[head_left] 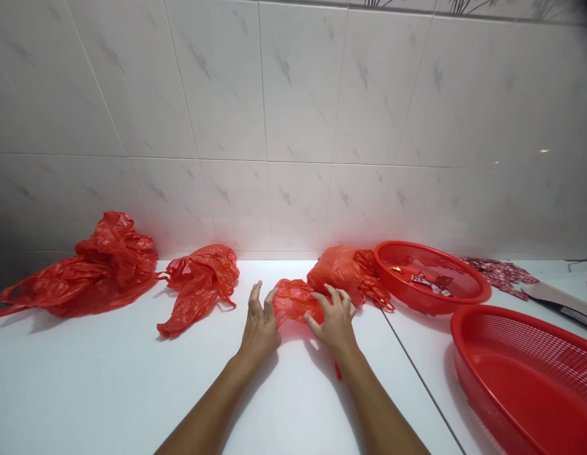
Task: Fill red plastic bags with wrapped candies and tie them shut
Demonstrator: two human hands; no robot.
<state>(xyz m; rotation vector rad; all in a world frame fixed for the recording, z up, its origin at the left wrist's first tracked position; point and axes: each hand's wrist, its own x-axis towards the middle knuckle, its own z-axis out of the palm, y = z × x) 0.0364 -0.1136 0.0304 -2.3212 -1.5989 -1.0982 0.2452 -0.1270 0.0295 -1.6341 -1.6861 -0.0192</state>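
A crumpled red plastic bag point(296, 302) lies bunched on the white worktop point(84, 392), between the 2 hands, with a narrow red end trailing down beneath the right wrist. The left hand point(260, 319) stands on its edge with the fingers spread, and its thumb side is against the left edge of the bag. The right hand point(335, 321) arches over the bag's right side, its fingers splayed and pressing down on the plastic. Neither hand shows a clear pinch.

Just beyond the hands, a third of the way along the back of the worktop, a bulging red bag point(338, 272) rests against a round red plastic basket point(430, 308), which holds small wrapped sweets point(428, 281). To the left lie 2 more crumpled red bags, the nearer point(198, 284) apart from the larger one point(98, 268), which hangs over the worktop's left side. A larger oval red basket point(466, 379) sits at the right front. Behind it are a heap of red-and-white printed wrappers point(502, 276) and a flat piece of cardboard point(558, 302). White marbled tiles point(293, 126) rise behind everything.
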